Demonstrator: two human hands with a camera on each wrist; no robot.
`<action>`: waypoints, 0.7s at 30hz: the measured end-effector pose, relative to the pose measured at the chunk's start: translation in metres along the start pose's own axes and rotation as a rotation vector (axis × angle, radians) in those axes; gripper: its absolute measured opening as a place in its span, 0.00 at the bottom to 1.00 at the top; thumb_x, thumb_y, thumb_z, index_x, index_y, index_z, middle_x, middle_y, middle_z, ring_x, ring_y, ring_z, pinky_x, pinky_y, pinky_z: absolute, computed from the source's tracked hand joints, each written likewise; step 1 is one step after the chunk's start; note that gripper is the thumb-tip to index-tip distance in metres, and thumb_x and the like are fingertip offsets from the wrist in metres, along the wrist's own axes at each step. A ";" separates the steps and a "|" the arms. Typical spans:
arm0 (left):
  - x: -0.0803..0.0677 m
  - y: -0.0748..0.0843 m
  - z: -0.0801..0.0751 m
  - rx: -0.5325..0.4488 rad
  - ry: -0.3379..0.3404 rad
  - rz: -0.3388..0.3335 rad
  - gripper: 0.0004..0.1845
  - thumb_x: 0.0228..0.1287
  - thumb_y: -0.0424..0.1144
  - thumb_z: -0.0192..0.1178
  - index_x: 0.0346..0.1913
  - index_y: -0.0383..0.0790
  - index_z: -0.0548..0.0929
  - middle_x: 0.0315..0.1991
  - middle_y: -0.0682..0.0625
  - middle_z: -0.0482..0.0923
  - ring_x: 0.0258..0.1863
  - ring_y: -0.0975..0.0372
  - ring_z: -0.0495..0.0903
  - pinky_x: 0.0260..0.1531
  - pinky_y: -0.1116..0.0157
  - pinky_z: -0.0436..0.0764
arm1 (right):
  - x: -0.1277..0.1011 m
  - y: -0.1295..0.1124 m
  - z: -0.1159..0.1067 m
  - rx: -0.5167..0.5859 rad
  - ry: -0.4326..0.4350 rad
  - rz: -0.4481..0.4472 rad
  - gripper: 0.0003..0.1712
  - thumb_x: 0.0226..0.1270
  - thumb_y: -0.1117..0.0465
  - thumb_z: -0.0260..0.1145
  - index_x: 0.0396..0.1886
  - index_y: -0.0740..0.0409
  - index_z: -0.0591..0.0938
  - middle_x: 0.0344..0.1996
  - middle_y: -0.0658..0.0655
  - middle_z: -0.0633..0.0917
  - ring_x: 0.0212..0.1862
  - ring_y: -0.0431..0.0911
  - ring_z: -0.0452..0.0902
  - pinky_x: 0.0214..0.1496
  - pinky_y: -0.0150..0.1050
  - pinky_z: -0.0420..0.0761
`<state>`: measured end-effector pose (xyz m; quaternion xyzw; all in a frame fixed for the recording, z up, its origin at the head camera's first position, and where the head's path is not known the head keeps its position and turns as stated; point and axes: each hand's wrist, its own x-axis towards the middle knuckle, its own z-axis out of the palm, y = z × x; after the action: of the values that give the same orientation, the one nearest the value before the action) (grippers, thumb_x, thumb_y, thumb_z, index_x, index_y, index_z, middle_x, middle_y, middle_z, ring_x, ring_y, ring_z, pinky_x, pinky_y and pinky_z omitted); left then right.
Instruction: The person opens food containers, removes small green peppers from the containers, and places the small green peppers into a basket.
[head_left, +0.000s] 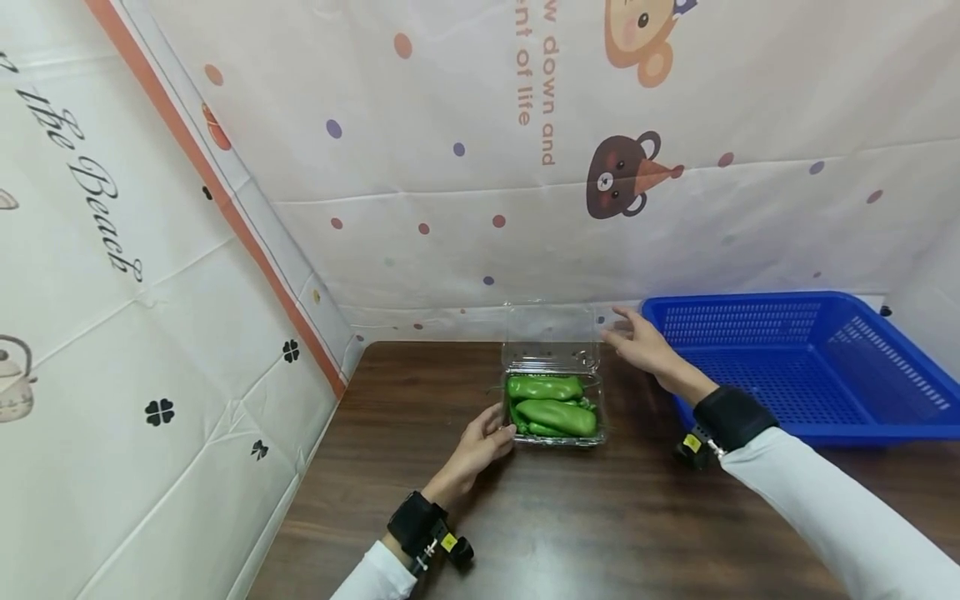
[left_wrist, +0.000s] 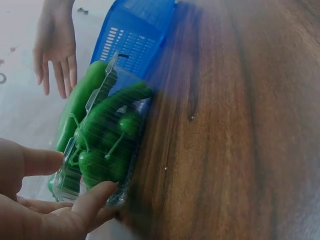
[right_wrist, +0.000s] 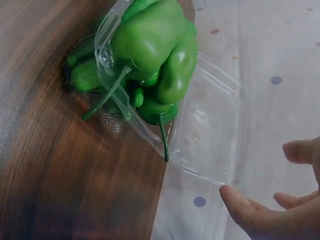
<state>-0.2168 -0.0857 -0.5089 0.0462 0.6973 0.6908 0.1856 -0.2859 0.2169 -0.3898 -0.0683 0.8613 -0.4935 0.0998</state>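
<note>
Green glossy elongated peppers (head_left: 557, 416) in clear plastic clamshell (head_left: 551, 364).

Clear hinged container (head_left: 558, 442) of green peppers (head_left: 558, 417), lid (head_left: 551, 333) raised, between your two hands.
Container: one, on the brown wood-grain tabletop (head_left: 577, 517), near its back edge; long peppers lying crosswise inside. Your left hand (head_left: 483, 442): fingers on the container's near left corner. Your right hand (head_left: 641, 342): fingers extended just beside the lid's right edge, contact unclear. Blue basket (head_left: 795, 392): one, perforated, to your right. Printed sheet (head_left: 450, 100): behind, with dots and bear heads. Your wrists: black straps (head_left: 735, 417), white sleeves (head_left: 832, 504).
</note>
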 end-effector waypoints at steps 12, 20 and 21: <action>0.002 0.001 -0.004 -0.076 0.039 -0.066 0.30 0.84 0.37 0.44 0.81 0.34 0.51 0.77 0.27 0.53 0.76 0.37 0.58 0.64 0.47 0.83 | -0.007 -0.023 0.007 -0.211 0.059 -0.163 0.43 0.75 0.48 0.65 0.80 0.59 0.59 0.77 0.72 0.62 0.75 0.70 0.61 0.74 0.67 0.71; 0.005 -0.002 -0.006 -0.118 0.013 -0.059 0.30 0.83 0.35 0.43 0.82 0.36 0.51 0.80 0.29 0.47 0.79 0.37 0.53 0.66 0.46 0.81 | -0.015 -0.031 0.032 -0.418 0.053 -0.321 0.35 0.69 0.54 0.72 0.71 0.63 0.74 0.67 0.73 0.74 0.68 0.70 0.69 0.67 0.72 0.74; 0.005 -0.003 -0.006 -0.127 0.010 -0.057 0.30 0.83 0.35 0.43 0.82 0.36 0.51 0.80 0.29 0.48 0.79 0.37 0.53 0.67 0.46 0.81 | -0.016 -0.031 0.035 -0.434 0.048 -0.334 0.34 0.68 0.54 0.72 0.70 0.63 0.75 0.66 0.73 0.75 0.68 0.70 0.69 0.67 0.72 0.74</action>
<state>-0.2232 -0.0897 -0.5130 0.0109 0.6540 0.7283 0.2044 -0.2612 0.1760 -0.3788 -0.2173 0.9258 -0.3087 -0.0205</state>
